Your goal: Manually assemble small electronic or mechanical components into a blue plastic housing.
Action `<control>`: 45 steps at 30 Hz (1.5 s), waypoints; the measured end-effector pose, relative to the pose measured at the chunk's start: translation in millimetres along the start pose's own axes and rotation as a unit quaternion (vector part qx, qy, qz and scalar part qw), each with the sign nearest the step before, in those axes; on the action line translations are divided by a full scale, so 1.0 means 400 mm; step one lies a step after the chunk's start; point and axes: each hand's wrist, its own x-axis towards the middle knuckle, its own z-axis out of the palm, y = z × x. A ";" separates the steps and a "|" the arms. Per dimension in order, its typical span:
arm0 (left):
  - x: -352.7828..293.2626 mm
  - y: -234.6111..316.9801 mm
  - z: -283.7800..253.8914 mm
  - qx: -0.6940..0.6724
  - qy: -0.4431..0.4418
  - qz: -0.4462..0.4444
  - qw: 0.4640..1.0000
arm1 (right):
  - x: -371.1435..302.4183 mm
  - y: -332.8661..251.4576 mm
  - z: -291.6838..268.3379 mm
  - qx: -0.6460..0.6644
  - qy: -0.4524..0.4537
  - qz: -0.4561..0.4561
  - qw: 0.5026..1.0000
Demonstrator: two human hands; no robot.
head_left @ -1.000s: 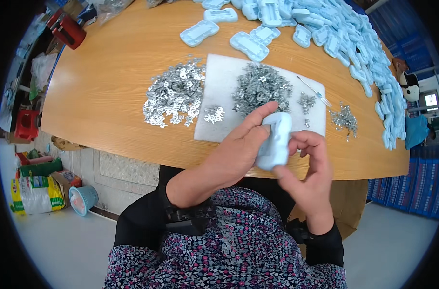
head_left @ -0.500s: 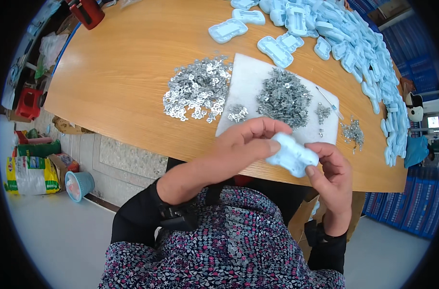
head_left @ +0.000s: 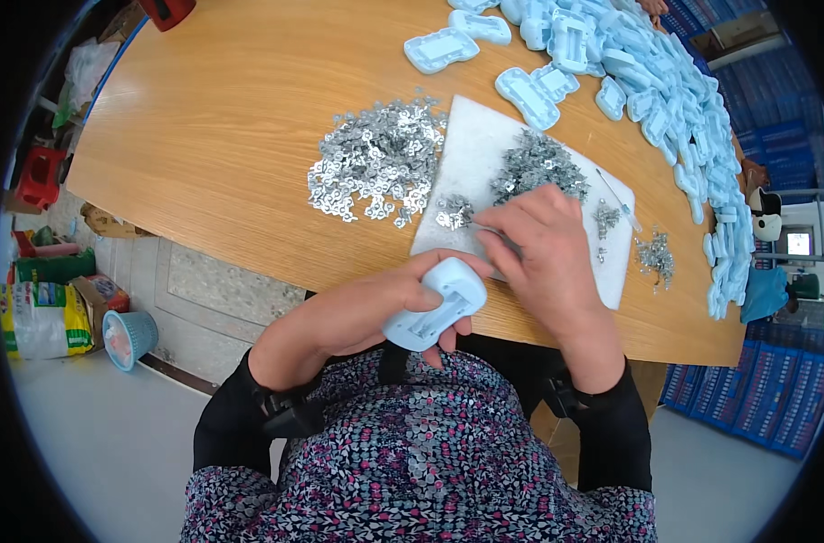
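A light blue plastic casing half (head_left: 436,306) rests in my left hand (head_left: 376,308), its hollow inner side turned up. The thumb lies over its edge and the fingers wrap beneath. My right hand (head_left: 543,253) reaches over the white foam pad (head_left: 448,176). Its thumb and index finger point toward a small cluster of metal pieces (head_left: 453,213), slightly apart, with nothing visible between them. Behind that hand, a larger heap of small metal parts (head_left: 538,167) is partly covered. Left of the pad lies a pile of flat, shiny metal clips (head_left: 376,163).
Many blue casings (head_left: 647,86) heap along the table's right and far side. A thin screwdriver-like tool (head_left: 620,197) and small metal bits (head_left: 602,222) lie on the pad; more bits (head_left: 654,256) sit right of it. A blue basket (head_left: 129,339) stands on the floor.
My right hand has let go of the casing and moved to the small metal cluster on the pad. My left hand has drawn the casing left and nearer, now turned hollow side up.
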 end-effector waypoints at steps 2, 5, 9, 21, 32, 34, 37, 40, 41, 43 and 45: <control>-0.008 -0.016 -0.017 -0.035 0.004 0.032 0.999 | 0.019 -0.012 0.019 -0.049 -0.014 -0.009 0.999; -0.018 -0.014 -0.006 -0.047 0.048 0.066 0.996 | 0.036 -0.020 0.026 -0.079 -0.029 -0.027 0.996; -0.009 -0.015 -0.002 -0.093 0.086 0.142 0.982 | 0.042 -0.020 0.025 -0.082 -0.042 -0.032 0.995; 0.016 0.019 0.045 -0.120 0.170 0.172 0.963 | 0.003 0.017 0.001 0.203 -0.001 0.111 0.973; 0.071 0.011 0.045 -0.172 0.074 0.168 0.968 | -0.019 -0.001 -0.030 0.335 0.015 0.095 0.937; 0.077 0.011 0.054 -0.155 0.094 0.191 0.965 | -0.024 -0.015 -0.036 0.363 0.017 0.129 0.923; 0.091 0.007 0.068 -0.116 0.128 0.223 0.959 | -0.034 -0.030 -0.040 0.410 0.018 0.188 0.892; 0.102 0.001 0.085 -0.096 0.165 0.234 0.953 | -0.043 -0.027 -0.037 0.428 0.014 0.218 0.877; 0.104 0.001 0.088 -0.093 0.177 0.235 0.951 | -0.046 -0.022 -0.038 0.434 0.011 0.233 0.870; 0.096 0.006 0.082 -0.120 0.141 0.205 0.961 | -0.046 -0.019 -0.040 0.430 0.020 0.235 0.872; 0.094 0.008 0.079 -0.142 0.111 0.186 0.966 | -0.036 -0.019 -0.045 0.407 0.044 0.209 0.888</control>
